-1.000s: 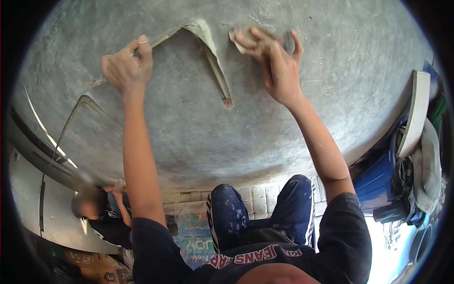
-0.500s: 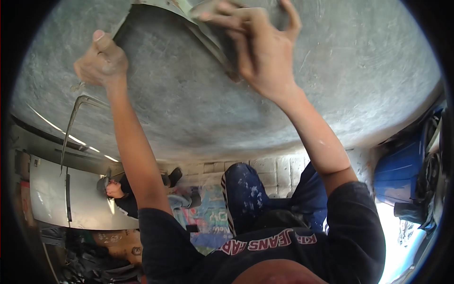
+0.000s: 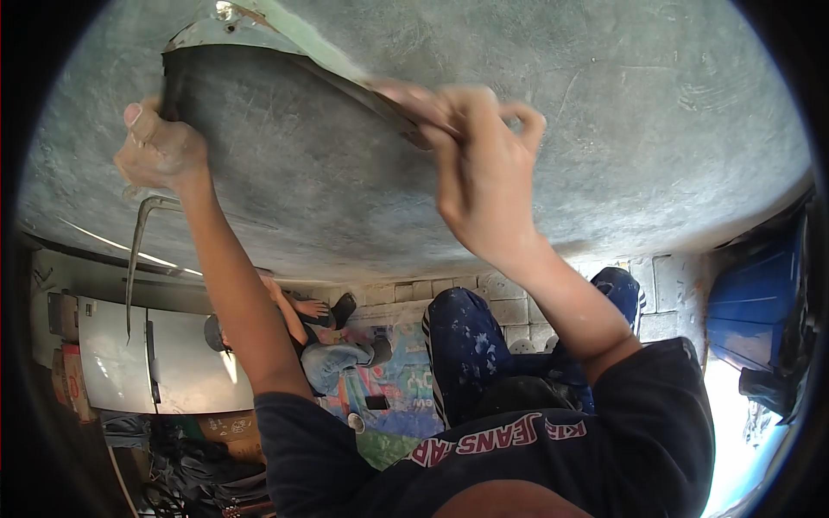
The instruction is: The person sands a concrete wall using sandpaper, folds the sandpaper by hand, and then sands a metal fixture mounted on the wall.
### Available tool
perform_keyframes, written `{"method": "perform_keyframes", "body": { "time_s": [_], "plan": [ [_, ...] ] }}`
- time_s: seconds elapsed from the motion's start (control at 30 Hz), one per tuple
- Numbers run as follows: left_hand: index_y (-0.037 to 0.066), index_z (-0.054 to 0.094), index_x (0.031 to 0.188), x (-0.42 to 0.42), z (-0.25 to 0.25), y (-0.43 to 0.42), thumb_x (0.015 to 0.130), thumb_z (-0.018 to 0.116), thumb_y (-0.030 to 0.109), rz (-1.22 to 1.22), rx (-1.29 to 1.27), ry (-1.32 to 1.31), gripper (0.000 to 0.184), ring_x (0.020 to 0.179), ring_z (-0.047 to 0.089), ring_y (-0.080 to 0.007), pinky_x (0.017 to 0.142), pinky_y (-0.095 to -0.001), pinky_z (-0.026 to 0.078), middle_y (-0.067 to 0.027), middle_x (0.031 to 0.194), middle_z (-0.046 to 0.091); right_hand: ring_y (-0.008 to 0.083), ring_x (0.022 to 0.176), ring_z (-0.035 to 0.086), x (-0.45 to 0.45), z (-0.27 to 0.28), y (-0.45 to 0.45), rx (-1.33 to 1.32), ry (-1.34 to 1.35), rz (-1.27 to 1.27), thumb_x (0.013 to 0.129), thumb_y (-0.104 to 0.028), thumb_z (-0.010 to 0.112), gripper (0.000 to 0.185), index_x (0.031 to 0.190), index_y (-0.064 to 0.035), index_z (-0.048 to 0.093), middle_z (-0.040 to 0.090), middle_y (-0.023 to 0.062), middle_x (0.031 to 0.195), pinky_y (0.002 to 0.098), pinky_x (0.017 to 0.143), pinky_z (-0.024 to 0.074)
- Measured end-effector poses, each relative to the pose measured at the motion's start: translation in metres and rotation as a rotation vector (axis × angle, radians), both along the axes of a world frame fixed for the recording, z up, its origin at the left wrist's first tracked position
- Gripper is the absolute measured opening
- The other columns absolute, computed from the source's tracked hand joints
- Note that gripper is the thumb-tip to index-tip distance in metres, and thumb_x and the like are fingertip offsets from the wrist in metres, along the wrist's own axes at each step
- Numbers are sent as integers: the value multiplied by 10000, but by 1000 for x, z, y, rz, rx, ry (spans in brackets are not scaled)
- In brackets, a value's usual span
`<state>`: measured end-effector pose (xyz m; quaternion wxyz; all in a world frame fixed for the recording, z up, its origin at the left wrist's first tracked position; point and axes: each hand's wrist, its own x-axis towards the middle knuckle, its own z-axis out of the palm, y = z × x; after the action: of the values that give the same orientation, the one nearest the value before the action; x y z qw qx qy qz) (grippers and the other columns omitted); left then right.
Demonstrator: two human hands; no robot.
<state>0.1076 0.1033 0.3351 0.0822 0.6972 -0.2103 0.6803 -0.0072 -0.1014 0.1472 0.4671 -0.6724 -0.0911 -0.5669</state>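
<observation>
A large grey, scuffed surface (image 3: pixel 604 173) fills the upper view. Against it is a bent, pale green and grey strip (image 3: pixel 298 39) with a dark inner side. My left hand (image 3: pixel 162 148) is closed round the strip's left end, thumb up. My right hand (image 3: pixel 488 164) is closed at the strip's right end, fingertips blurred against it; whatever lies between its fingers is hidden. Below my left hand a thin bent metal piece (image 3: pixel 136 242) sticks out from the surface.
Another person (image 3: pixel 324 354) sits at the lower left on a colourful printed sheet (image 3: pixel 406 380), partly behind my left arm. Silver panels (image 3: pixel 121 354) and a cardboard box (image 3: pixel 233 432) are at the left. A blue container (image 3: pixel 756 302) stands at the right.
The view has shifted. My left hand and the strip have moved left in view. My right hand, earlier apart from the strip with a pale piece in its fingers, has come down to its right end.
</observation>
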Motion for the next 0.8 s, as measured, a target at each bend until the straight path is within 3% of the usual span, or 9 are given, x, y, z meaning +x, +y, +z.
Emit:
{"method": "perform_keyframes", "body": {
  "time_s": [0.17,0.27,0.3,0.37,0.5,0.53,0.67,0.77,0.8],
  "plan": [
    [30,650,584,0,-2,0,926,194,586,-2,-35,34,797,504,484,-174,522,-319,348,-24,469,480,185,777,580,-19,-23,-3,72,398,59,918,-29,558,165,1078,-42,521,596,65,932,318,801,335],
    [46,605,520,0,-1,-3,942,211,550,-36,-7,-2,767,452,453,-160,484,-314,319,-15,435,434,225,804,600,-1,13,2,233,-50,175,910,23,544,183,1076,-37,497,589,94,890,314,658,468],
    [65,555,453,0,0,-4,959,228,514,-63,20,-50,751,388,412,-142,434,-312,283,-7,392,373,225,804,600,4,17,6,233,-52,172,910,23,544,183,1076,-37,497,589,94,890,314,658,468],
    [62,548,456,-2,-2,-7,958,232,512,-76,14,-56,745,390,405,-143,435,-314,274,-5,395,362,294,558,564,11,23,12,117,-26,53,887,-4,548,179,1032,-85,480,619,84,694,334,682,382],
    [53,534,465,-3,-1,-9,957,248,500,-93,20,-60,724,394,392,-147,435,-323,256,-5,401,351,363,618,559,0,-8,8,246,107,160,878,24,538,193,1045,-54,484,623,140,773,416,627,433],
    [53,534,465,-4,-1,-7,957,248,500,-88,22,-64,724,394,392,-147,435,-323,256,-5,401,351,227,782,678,-9,-9,1,229,195,199,916,50,511,163,1046,-40,471,656,164,867,278,684,493],
    [48,546,476,-2,-1,-7,957,255,493,-92,29,-62,717,398,397,-145,436,-321,255,-10,405,359,240,795,684,0,27,0,304,36,263,917,44,514,165,1049,-45,473,655,169,866,275,677,488],
    [45,542,480,-5,-2,-8,958,250,498,-101,20,-42,720,404,393,-145,439,-323,251,-12,413,354,217,771,673,9,43,10,92,-118,141,919,33,520,161,1052,-45,474,651,170,862,269,664,482],
    [44,537,483,-5,-1,-9,957,247,503,-108,6,-25,721,408,387,-145,442,-324,248,-13,417,351,313,730,639,10,36,13,156,-83,163,902,29,524,184,1062,-46,473,635,178,818,364,650,480]
  ]
}}
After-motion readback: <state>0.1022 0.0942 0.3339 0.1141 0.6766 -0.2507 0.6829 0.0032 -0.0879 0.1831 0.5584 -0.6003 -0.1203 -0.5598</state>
